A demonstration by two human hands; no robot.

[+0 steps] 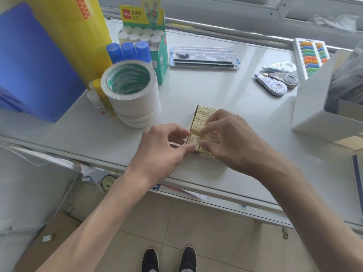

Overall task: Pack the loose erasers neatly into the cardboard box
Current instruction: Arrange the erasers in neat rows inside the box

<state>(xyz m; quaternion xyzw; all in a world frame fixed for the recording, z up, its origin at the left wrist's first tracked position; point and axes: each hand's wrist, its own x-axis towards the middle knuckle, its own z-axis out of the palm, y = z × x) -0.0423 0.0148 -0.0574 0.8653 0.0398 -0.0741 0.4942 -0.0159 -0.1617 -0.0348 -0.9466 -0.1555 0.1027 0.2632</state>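
Note:
A small cardboard box (pixel 197 153) sits near the front edge of the white table, filled with rows of pale yellow erasers (pixel 202 117). My right hand (pixel 231 138) hovers over the box's right half and pinches one eraser (pixel 197 130) between thumb and fingertips. My left hand (pixel 163 148) rests at the box's left side, thumb and forefinger touching another eraser (pixel 193 141) at the near left corner. Most of the box and its right rows are hidden under my hands.
A stack of white tape rolls (pixel 133 93) stands just left of the box, with glue sticks (pixel 127 50) and a green display carton (pixel 161 55) behind. Correction tapes (pixel 279 79) and a white bin (pixel 314 107) lie at the right. A pencil case (pixel 204 57) lies at the back.

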